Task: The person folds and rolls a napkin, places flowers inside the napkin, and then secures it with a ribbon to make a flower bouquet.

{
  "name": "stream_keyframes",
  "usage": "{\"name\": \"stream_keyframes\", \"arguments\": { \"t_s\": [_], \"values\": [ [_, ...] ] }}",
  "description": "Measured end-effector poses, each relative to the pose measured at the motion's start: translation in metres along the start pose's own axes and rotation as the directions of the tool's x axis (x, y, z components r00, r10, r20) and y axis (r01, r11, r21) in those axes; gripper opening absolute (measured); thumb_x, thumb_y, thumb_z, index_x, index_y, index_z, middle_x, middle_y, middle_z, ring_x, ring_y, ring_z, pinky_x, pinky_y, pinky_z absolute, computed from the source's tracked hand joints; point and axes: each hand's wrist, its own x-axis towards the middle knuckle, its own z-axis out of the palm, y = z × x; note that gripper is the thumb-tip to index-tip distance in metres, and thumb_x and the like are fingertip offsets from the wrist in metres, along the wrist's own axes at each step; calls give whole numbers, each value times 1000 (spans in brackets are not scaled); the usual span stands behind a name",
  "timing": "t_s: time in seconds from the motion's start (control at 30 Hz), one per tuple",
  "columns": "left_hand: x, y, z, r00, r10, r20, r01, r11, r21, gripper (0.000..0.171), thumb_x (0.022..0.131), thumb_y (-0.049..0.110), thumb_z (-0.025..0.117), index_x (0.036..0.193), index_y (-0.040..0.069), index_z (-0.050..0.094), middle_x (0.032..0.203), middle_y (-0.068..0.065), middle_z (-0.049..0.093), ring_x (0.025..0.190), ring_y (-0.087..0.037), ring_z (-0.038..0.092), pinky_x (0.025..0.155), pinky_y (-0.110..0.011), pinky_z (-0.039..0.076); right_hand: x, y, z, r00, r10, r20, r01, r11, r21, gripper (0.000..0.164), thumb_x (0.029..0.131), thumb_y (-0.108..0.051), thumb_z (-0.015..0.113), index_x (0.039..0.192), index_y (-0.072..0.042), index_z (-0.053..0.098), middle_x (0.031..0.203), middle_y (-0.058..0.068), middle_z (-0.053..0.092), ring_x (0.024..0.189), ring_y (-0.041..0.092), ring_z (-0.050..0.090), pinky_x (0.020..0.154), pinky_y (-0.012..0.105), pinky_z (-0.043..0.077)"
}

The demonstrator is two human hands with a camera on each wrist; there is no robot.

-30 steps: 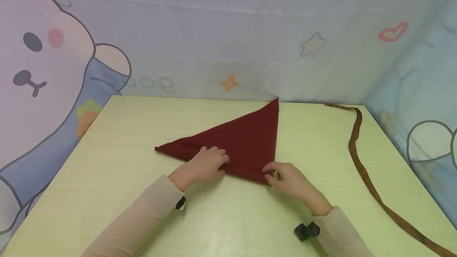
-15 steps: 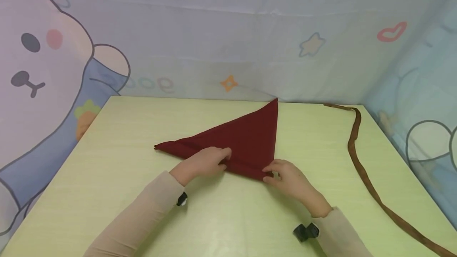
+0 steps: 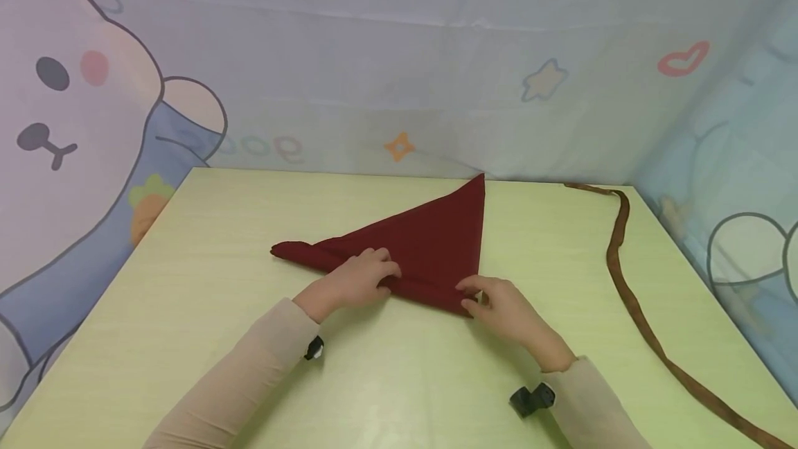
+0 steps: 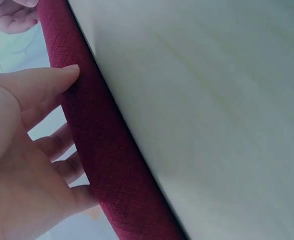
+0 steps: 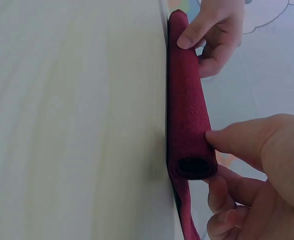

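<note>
A dark red cloth [image 3: 430, 241], folded to a triangle, lies on the table with its near edge rolled into a tube. My left hand [image 3: 357, 278] holds the middle of that roll, the thumb [image 4: 62, 77] on the near side and the fingers over the far side. At the roll's right end, my right hand [image 3: 508, 307] grips it between thumb and fingers. In the right wrist view the tube's hollow end [image 5: 194, 167] faces the camera, and a flat flap of cloth hangs out below it. The roll narrows toward its left tip.
A long brown strip [image 3: 636, 310] winds down the right side of the pale table [image 3: 399, 380]. A printed curtain [image 3: 349, 54] with a cartoon bear hangs behind and beside the table. Each wrist wears a small black camera [image 3: 532, 399].
The near edge of the cloth has rolled slightly away from me. Its left tip has curled up thicker. My left fingers have shifted over the roll, and the right hand has moved forward a little.
</note>
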Motion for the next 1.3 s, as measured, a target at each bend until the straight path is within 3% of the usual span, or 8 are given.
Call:
{"name": "stream_keyframes", "arguments": {
  "t_s": [0.23, 0.53, 0.67, 0.87, 1.07, 1.3],
  "values": [
    [1, 1, -1, 1000, -30, 0, 30, 999, 27, 27, 95, 15, 59, 122, 9, 65, 109, -7, 52, 101, -24, 44, 82, -46, 40, 2, 0, 6, 997, -35, -69, 32, 998, -50, 14, 87, -5, 68, 101, -4, 72, 97, 3, 63, 85, 18, 59, 73, 31, 50],
    [5, 3, 0, 994, -98, 47, 97, 995, 23, 34, 98, 18, 55, 132, 11, 59, 114, -6, 49, 107, -24, 42, 90, -53, 36, 5, -4, 6, 994, -101, -41, 90, 970, -226, 27, 75, -8, 81, 100, -3, 72, 96, 5, 64, 92, 24, 58, 81, 38, 50],
    [5, 3, 0, 996, -91, 12, 91, 996, 11, 38, 95, 21, 60, 131, 12, 55, 119, -8, 48, 114, -27, 42, 94, -57, 34, 6, -8, 3, 994, -112, -12, 104, 957, -270, 25, 77, -7, 78, 100, -1, 72, 98, 8, 66, 94, 27, 61, 83, 40, 51],
    [6, 8, -1, 996, -68, -52, 70, 997, 29, 31, 90, 19, 68, 119, 12, 59, 114, -7, 49, 112, -27, 43, 93, -54, 34, 9, -2, -3, 993, -113, 23, 116, 968, -222, 24, 83, -6, 70, 106, 2, 70, 104, 12, 67, 100, 31, 62, 87, 45, 49],
    [11, 11, 4, 992, -108, -71, 115, 988, 107, 31, 88, 19, 70, 117, 10, 64, 113, -8, 52, 117, -32, 45, 103, -67, 26, 10, 6, -2, 996, -73, 45, 78, 991, -109, 27, 88, -6, 64, 112, 5, 66, 110, 16, 67, 105, 34, 62, 90, 47, 48],
    [18, 13, 6, 987, -153, -52, 158, 982, 101, 31, 89, 17, 70, 117, 8, 61, 116, -12, 52, 117, -35, 45, 97, -74, 27, 10, 11, -3, 998, -58, -15, 57, 997, -59, 23, 90, -4, 64, 112, 3, 64, 109, 15, 66, 90, 26, 66, 75, 36, 53]
  ]
}}
